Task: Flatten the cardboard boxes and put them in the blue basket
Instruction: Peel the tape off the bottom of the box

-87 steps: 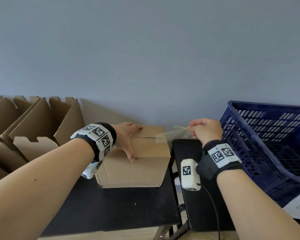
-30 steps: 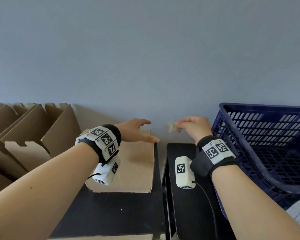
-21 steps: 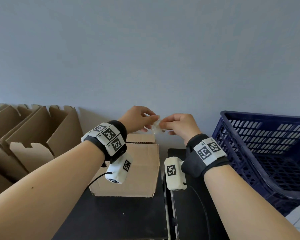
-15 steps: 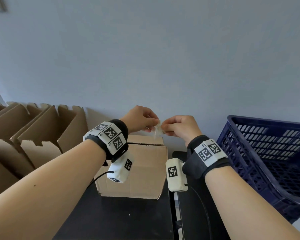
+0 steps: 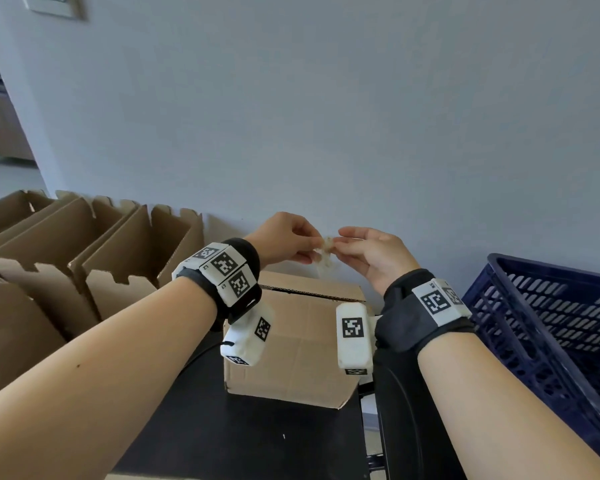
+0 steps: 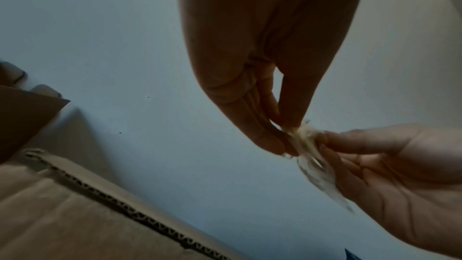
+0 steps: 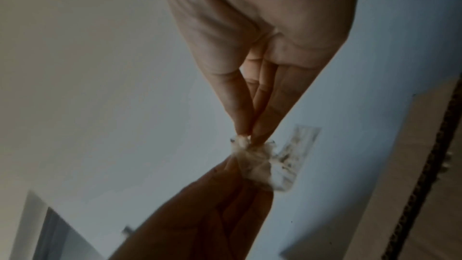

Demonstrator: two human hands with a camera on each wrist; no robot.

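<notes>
A brown cardboard box (image 5: 298, 344) stands on the black table (image 5: 243, 441), its top seam showing as a dark slit with no tape over it. Above the box, both hands meet around a crumpled wad of clear tape (image 5: 325, 251). My left hand (image 5: 291, 242) pinches the tape (image 6: 303, 145) between thumb and fingertips. My right hand (image 5: 364, 252) pinches the same wad (image 7: 257, 159) from the other side. The blue basket (image 5: 551, 327) sits at the right, lower than the table.
Several opened cardboard boxes (image 5: 84, 258) stand in a row against the wall at the left. A second black surface (image 5: 402, 410) lies between the table and the basket. A grey wall (image 5: 326, 116) rises close behind.
The right hand peeled the tape strip off the box's top seam and bunched it up. The left hand left the box and rose to meet it; both now pinch the wad.
</notes>
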